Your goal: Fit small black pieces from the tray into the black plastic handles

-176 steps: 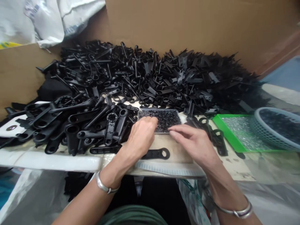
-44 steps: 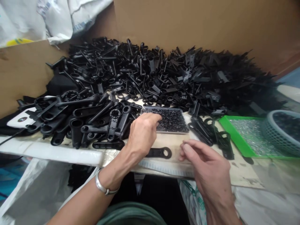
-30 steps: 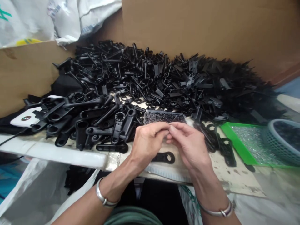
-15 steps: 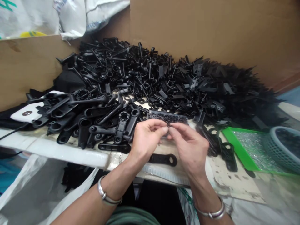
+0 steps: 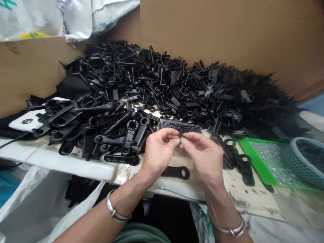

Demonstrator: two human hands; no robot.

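My left hand (image 5: 162, 148) and my right hand (image 5: 204, 153) meet fingertip to fingertip, both pinched closed. Whatever sits between the fingertips is too small and hidden to name. Just behind them stands a clear tray (image 5: 180, 126) holding many tiny dark pieces. Below the hands, a flat black plastic arm with a ring-shaped end (image 5: 176, 172) lies on the table, its left end covered by my left hand and wrist. Left of my left hand lies another black arm (image 5: 121, 159), beside one with a toothed ring (image 5: 129, 138).
A large heap of black plastic parts (image 5: 152, 77) fills the back, against cardboard walls (image 5: 227, 30). At right are a green tray (image 5: 258, 162) with small clear pieces and a grey-blue basket (image 5: 301, 162). A white device (image 5: 24, 120) lies at left; a white sack (image 5: 37, 202) hangs below.
Both hands stay pinched together at nearly the same place, with only slight finger movement. The whole view has shifted a little; the parts on the table lie as before.
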